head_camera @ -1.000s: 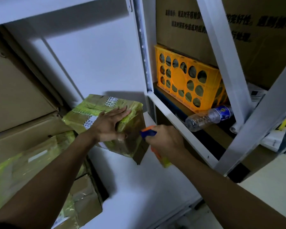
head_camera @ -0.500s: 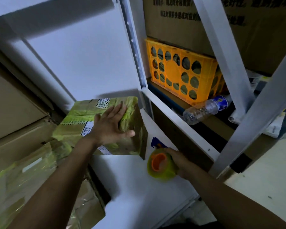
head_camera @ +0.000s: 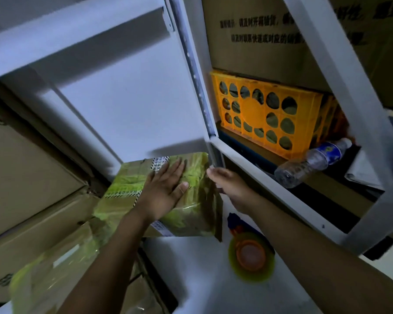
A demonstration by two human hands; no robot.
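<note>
A cardboard parcel (head_camera: pixel 191 214) wrapped in yellow-green tape sits on the white shelf (head_camera: pixel 204 279), tilted toward me. My left hand (head_camera: pixel 163 191) lies flat on its top with the fingers spread. My right hand (head_camera: pixel 229 186) holds the parcel's far right edge, thumb at the top corner and fingers curled against the side. A yellow-green tape roll with an orange core and blue handle (head_camera: pixel 251 254) lies on the shelf just right of the parcel, free of both hands.
Brown cardboard boxes (head_camera: pixel 32 177) fill the left, with another taped parcel (head_camera: pixel 55 275) at the lower left. Beyond the white upright (head_camera: pixel 197 82) stand an orange crate (head_camera: pixel 259 109), a lying plastic bottle (head_camera: pixel 313 162) and a big printed carton (head_camera: pixel 259 41).
My right hand has set the tape roll down on the shelf, let go of it and moved up to the parcel's right edge. My left hand has stayed on the parcel's top.
</note>
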